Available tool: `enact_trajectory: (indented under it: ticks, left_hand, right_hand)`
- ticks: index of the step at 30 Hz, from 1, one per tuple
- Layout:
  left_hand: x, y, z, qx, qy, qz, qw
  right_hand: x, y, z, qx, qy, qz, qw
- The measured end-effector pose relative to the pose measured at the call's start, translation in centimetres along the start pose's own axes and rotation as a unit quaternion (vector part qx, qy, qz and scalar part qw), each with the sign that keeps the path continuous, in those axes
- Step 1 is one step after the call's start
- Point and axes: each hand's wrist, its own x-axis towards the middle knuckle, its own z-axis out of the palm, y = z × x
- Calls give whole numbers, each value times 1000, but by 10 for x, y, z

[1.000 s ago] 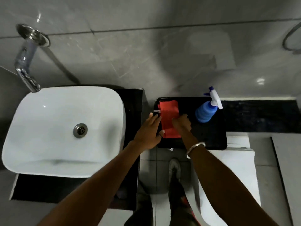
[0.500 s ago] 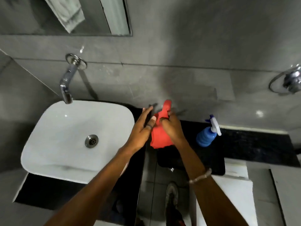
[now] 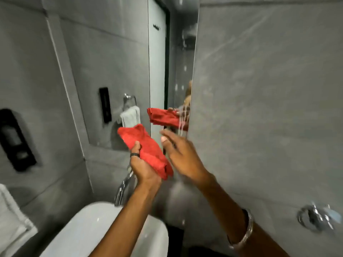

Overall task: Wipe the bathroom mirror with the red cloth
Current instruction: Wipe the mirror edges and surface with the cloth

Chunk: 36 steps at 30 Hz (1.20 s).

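Left hand (image 3: 143, 167) gripping red cloth (image 3: 146, 150), right hand (image 3: 182, 154) open and empty, mirror (image 3: 120, 62) behind, tap (image 3: 123, 188) below

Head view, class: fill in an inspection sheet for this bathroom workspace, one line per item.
Surface: mirror on grey tiled wall, drips near its right edge.
Job's things: red cloth, bunched, held below the mirror, not touching the glass.
Clutter: nothing seen.
Hands: left hand grips the cloth; right hand open beside it, blurred.
Cables: nothing seen.
Surroundings: white basin, chrome tap, black dispenser, white towel at left edge.
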Motion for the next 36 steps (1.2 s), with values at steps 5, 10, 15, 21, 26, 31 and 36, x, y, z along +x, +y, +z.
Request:
enact_trajectory:
  ticks: [5, 10, 15, 21, 26, 31, 36]
  left_hand:
    - [33, 62, 104, 76, -32, 262, 962]
    - [79, 115, 199, 269, -104, 450, 845]
    - [129, 145, 284, 459, -118, 554, 684]
    - [166, 132, 314, 606, -46, 588, 535]
    - [159, 131, 318, 630, -34, 590, 504]
    - [154, 125, 326, 630, -52, 591, 500]
    - [152, 80, 354, 613, -118, 663, 414]
  right_hand:
    - [89, -37, -88, -165, 185, -57, 967]
    - [169, -83, -171, -327, 280, -109, 896]
    - [225, -94, -224, -487, 285, -129, 815]
    - [249, -62, -231, -545, 343, -184, 742]
    - [254, -58, -230, -541, 357, -205, 734]
    - [252, -63, -228, -547, 356, -191, 733]
    - [247, -64, -228, -546, 351, -184, 738]
